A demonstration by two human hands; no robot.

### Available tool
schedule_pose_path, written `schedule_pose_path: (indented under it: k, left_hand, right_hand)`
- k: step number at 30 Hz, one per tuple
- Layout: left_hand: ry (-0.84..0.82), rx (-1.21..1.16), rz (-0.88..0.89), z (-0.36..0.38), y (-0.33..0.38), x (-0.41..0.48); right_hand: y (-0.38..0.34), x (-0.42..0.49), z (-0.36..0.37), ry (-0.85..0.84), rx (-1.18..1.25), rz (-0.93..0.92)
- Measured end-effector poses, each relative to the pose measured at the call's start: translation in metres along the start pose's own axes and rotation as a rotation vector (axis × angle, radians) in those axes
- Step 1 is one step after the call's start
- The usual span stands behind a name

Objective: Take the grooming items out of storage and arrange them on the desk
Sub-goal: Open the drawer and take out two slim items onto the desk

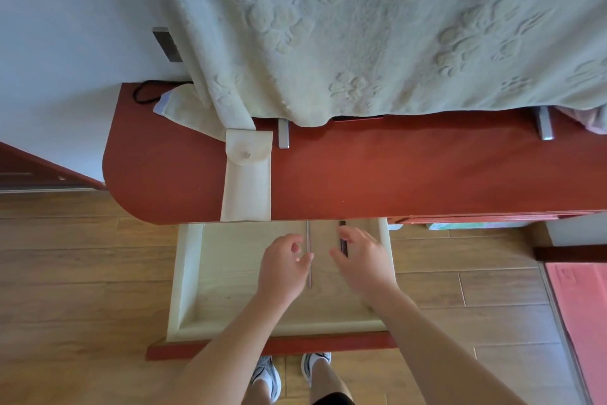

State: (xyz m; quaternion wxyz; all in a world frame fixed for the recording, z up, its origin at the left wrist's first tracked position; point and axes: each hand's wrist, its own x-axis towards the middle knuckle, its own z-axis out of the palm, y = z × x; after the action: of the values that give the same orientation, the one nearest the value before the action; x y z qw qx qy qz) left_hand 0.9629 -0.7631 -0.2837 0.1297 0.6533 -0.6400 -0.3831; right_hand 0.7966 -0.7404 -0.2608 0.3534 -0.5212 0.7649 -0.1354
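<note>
Reaching into the open drawer (187,273), we have both hands low over its pale floor. The left hand (284,268) has its fingers (292,240) loosely curled with nothing inside them. Its thumb tip lies just beside a thin silver rod (308,234), and we cannot tell whether it touches. The right hand (364,265) is half open, with forefinger and thumb set on either side of a slim dark stick (343,243). We cannot tell whether they pinch it or only flank it.

We count two slim things in the drawer: one silver rod between the two hands and one dark stick at the right fingers. Beyond the left fingers, on the red surface (394,175), lies one cream pouch (246,188) with a buttoned flap, its near end at the surface edge. Farther beyond both hands hangs one pale blanket (361,27), with two metal feet (283,135) showing below it.
</note>
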Motion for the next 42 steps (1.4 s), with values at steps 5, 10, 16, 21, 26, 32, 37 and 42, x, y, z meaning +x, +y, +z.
schedule_pose_path:
  k: [5,10,16,21,26,32,37,42]
  left_hand:
    - [-0.017,0.013,-0.081,0.023,-0.007,0.010]
    - [-0.002,0.003,-0.157,0.041,-0.011,0.024]
    - [0.038,0.004,-0.180,0.056,-0.015,0.031]
    - [0.054,0.032,-0.154,0.064,-0.019,0.032]
    - [0.066,0.060,-0.168,0.064,-0.018,0.034]
    - [0.072,0.139,-0.160,0.065,-0.018,0.034]
    - [0.055,0.151,-0.156,0.064,-0.014,0.033]
    - [0.019,0.150,-0.188,0.055,-0.008,0.030]
  right_hand:
    - [0.016,0.008,0.016,-0.013,-0.027,0.100]
    - [0.032,0.016,0.034,-0.027,0.031,0.164]
    - [0.040,0.024,0.045,0.001,0.039,0.199]
    - [0.044,0.029,0.053,0.010,0.064,0.213]
    - [0.045,0.034,0.059,-0.002,0.067,0.203]
    - [0.047,0.036,0.061,0.004,0.049,0.178]
    - [0.048,0.037,0.060,0.016,0.051,0.161]
    - [0.046,0.033,0.058,0.008,0.015,0.147]
